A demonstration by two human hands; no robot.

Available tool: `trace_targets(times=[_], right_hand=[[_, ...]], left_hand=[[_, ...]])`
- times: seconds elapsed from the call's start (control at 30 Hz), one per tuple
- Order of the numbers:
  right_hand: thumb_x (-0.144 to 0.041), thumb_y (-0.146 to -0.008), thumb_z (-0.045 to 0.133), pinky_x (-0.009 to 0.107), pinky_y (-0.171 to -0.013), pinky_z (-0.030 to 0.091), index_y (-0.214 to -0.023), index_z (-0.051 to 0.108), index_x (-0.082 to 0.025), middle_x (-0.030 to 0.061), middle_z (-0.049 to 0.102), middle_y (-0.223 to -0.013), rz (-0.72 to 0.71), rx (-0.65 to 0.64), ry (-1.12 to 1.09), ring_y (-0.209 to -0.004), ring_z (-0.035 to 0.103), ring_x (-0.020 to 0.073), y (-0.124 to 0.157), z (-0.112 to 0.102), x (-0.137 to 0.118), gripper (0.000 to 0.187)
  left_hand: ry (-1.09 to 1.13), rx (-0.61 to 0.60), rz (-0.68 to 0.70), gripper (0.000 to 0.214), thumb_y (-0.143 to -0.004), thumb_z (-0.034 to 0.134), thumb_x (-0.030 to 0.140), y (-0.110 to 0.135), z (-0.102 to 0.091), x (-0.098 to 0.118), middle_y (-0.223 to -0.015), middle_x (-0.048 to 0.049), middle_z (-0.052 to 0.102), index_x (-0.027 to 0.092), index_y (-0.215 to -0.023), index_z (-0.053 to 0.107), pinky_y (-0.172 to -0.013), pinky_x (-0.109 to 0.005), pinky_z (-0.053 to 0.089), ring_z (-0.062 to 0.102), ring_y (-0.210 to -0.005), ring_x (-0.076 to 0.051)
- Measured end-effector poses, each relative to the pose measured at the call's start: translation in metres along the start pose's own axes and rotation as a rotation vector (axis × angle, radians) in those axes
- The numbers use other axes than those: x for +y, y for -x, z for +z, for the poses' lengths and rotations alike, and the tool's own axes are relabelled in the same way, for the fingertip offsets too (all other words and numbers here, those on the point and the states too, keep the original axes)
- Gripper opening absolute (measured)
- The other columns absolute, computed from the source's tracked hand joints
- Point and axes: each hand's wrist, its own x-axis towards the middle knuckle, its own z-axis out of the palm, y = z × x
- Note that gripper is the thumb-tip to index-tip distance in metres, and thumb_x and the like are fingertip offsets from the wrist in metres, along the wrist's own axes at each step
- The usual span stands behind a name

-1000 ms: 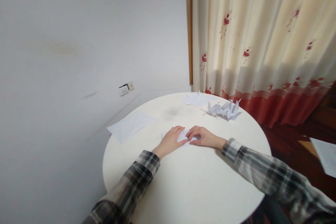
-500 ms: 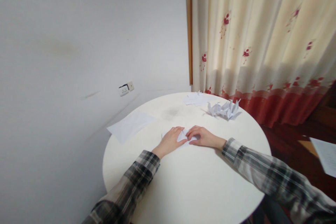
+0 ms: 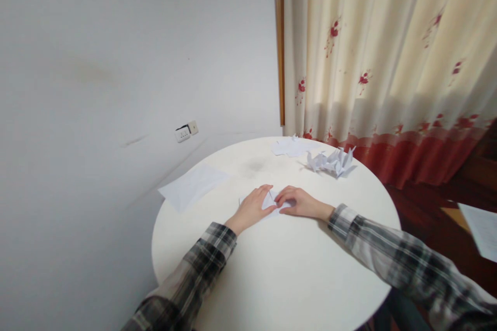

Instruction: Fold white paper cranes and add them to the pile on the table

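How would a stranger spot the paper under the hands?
On the round white table, look where the left hand and right hand meet. The small folded paper lies pressed under both; the flat sheet at the left edge and the folded figures near the curtain lie untouched.

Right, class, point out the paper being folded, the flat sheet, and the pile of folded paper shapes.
paper being folded (image 3: pixel 271 201): head view, exposed white middle.
flat sheet (image 3: pixel 193 184): head view, centre of the sheet.
pile of folded paper shapes (image 3: pixel 332 161): head view, centre of the pile.
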Motion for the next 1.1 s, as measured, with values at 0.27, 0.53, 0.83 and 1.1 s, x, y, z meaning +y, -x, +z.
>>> trace_targets(times=[0.27,0.53,0.83,1.1], right_hand=[[-0.031,-0.071,0.06,0.03,-0.082,0.041,-0.081,0.063,-0.019,0.005,0.062,-0.089,0.015,-0.008,-0.01,-0.088,0.054,0.0154,0.0,0.0009,0.0006,0.016],[-0.03,-0.07,0.06,0.03,-0.082,0.041,-0.08,0.063,-0.019,0.0054,0.062,-0.089,0.014,-0.002,-0.014,-0.087,0.054,0.0152,0.0,0.0009,-0.0009,0.015],[-0.03,-0.07,0.06,0.03,-0.082,0.041,-0.08,0.063,-0.019,0.0051,0.062,-0.089,0.02,-0.005,-0.007,-0.088,0.055,0.0151,-0.0004,0.0004,-0.0014,0.015],[-0.03,-0.07,0.06,0.03,-0.081,0.042,-0.08,0.063,-0.019,0.0049,0.063,-0.089,0.017,0.006,0.005,-0.087,0.055,0.015,0.0,0.0001,-0.0024,0.016]], left_hand=[[-0.031,-0.076,0.002,0.045,-0.078,0.045,0.042,0.0,0.0014,-0.0031,-0.117,-0.0029,0.051,0.019,-0.117,0.043,-0.088,-0.029,0.036,0.045,-0.099,-0.018],[-0.047,-0.103,0.023,0.042,-0.08,0.042,0.041,-0.0001,-0.001,-0.0025,-0.121,-0.0028,0.048,0.019,-0.115,0.047,-0.091,-0.029,0.034,0.043,-0.102,-0.017],[-0.047,-0.084,0.03,0.042,-0.08,0.042,0.042,0.0002,-0.0005,-0.0022,-0.12,-0.0031,0.05,0.019,-0.115,0.047,-0.09,-0.029,0.034,0.043,-0.101,-0.017],[-0.042,-0.08,0.045,0.041,-0.08,0.042,0.042,-0.0007,-0.0004,-0.0027,-0.118,-0.004,0.051,0.018,-0.113,0.048,-0.091,-0.029,0.033,0.044,-0.101,-0.017]])
